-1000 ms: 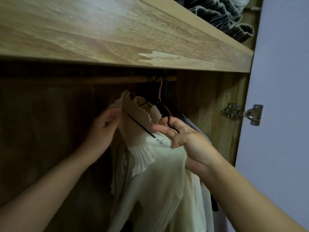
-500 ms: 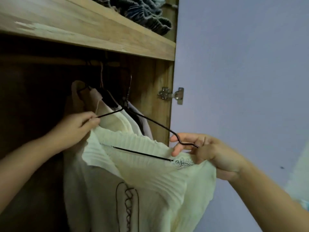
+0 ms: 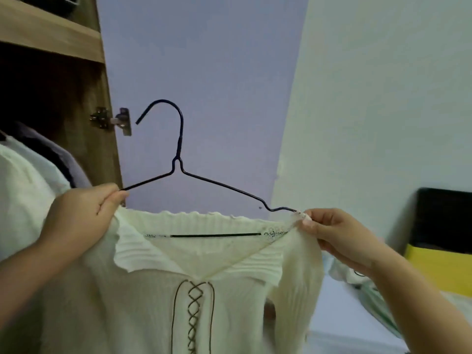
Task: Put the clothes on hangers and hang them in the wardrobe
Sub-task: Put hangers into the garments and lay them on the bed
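Head camera view, looking up past a person's two raised hands. A thin black wire hanger (image 3: pixel 194 180) is held level in front of a pale lilac wardrobe door (image 3: pixel 204 60), its hook pointing up and curling left. A cream ribbed knit top with a frilled collar and dark criss-cross lacing (image 3: pixel 194 277) hangs on it, the hanger's bottom bar showing through the open neckline. The left hand (image 3: pixel 76 215) pinches the hanger's left shoulder tip together with the collar; the right hand (image 3: pixel 337 233) pinches the right tip and a lace strip of fabric there. Neither hand is free. The hanger's long axis runs left to right between the hands, outside the wardrobe. The wooden wardrobe (image 3: pixel 51 42), with a metal hinge (image 3: pixel 112 121) on its side panel and pale garments (image 3: pixel 28 175) already hanging inside, lies to the left, so the left hand is nearer it. Hanging probably calls for carrying the hook left and up; the rail is not visible.
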